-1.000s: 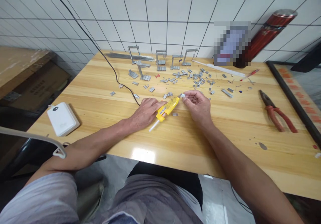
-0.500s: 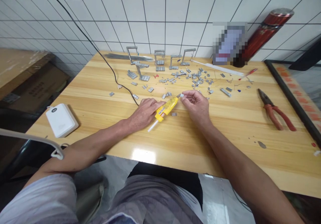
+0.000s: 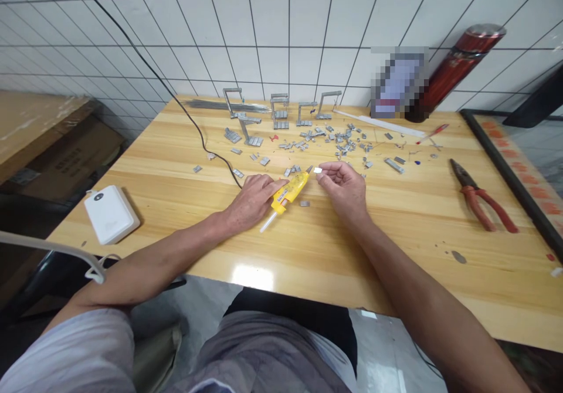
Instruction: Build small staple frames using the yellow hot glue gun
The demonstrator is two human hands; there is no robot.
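Note:
My left hand is closed round a yellow glue gun, with a clear glue stick jutting from its rear. The gun's nozzle points up and right, close to a small pale piece. My right hand pinches that piece between thumb and forefinger. On the wooden table, one small grey piece lies between my hands. Farther back are many loose grey pieces and several grey L-shaped stands on flat bases, such as the front one.
Pliers and a black-edged frame are at the right. A red flask, a pixelated object and a white strip stand or lie at the back. A white power bank lies left, near a black cable.
The pale piece in my right fingers has tilted and now looks brighter, a little apart from the nozzle. The whole view has shifted slightly; both hands keep nearly the same place.

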